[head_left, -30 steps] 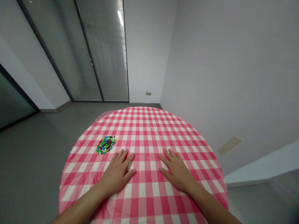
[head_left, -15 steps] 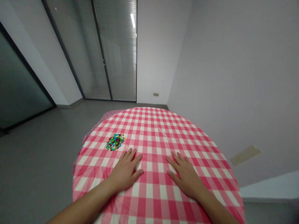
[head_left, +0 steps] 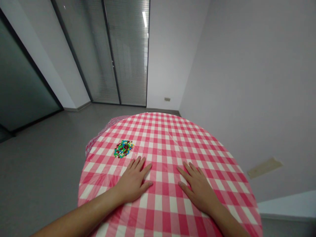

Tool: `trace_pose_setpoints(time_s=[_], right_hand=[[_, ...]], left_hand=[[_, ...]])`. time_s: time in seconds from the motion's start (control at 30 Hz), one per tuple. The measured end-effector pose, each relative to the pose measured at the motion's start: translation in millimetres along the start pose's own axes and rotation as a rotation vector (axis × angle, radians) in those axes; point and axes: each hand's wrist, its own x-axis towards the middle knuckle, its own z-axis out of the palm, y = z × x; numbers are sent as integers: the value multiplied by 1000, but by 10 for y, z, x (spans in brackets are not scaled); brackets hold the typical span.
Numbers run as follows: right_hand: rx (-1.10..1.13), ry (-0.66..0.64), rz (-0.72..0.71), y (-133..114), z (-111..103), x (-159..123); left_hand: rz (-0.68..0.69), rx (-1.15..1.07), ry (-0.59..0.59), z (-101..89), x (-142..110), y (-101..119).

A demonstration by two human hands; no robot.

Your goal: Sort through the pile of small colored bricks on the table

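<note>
The person's left hand (head_left: 132,179) and right hand (head_left: 197,189) both lie palm down on a round table covered by a red-and-white gingham tablecloth (head_left: 160,130). All 10 fingers are spread and flat on the cloth, and neither hand has hold of anything. The only loose items on the tablecloth are a compact heap of small multicoloured pieces (head_left: 123,148), mainly green, blue and dark red with some yellow. They are too small to identify exactly. The heap sits on the far left part of the tablecloth, just beyond the left hand's fingertips and not touching them. The right hand is farther from it, with a stretch of bare checks between the 2 hands.

Nothing has been picked up from the heap, so the handling of the pieces appears not to have begun. Reaching them would call for lifting the left hand and moving it forward and slightly left, as it is the nearer of the 2.

Beyond the far edge of the tablecloth are a grey floor (head_left: 46,171) and a glazed partition with slatted blinds (head_left: 128,56). To the right of the tablecloth stands a pale lilac wall (head_left: 247,82), with a tan rectangular patch (head_left: 264,168) on it.
</note>
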Motion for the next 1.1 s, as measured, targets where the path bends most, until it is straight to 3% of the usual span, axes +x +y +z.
trace_pose_setpoints(time_s=[0.27, 0.4, 0.5, 0.6, 0.7, 0.8, 0.9, 1.1], right_hand=[[-5, 1, -3, -5, -11, -1], [-14, -26, 14, -14, -35, 7], [-23, -42, 12, -18, -40, 13], [5, -28, 5, -22, -24, 6], [121, 122, 68, -10, 1, -8], [262, 375, 194, 47, 19, -5], [320, 491, 229, 140, 32, 18], [374, 537, 236, 230, 62, 42]], left_hand=[[-11, -21, -10, -23, -3, 27], [32, -56, 7, -140, -42, -21], [59, -47, 50, -296, -31, -271], [20, -16, 122, -418, 63, -728], [-75, -1, 189, -442, 198, -1195], [-105, 13, 138, -401, 314, -1449], [-68, 1, 114, -362, 411, -1483], [-34, 8, 101, -364, 600, -1421]])
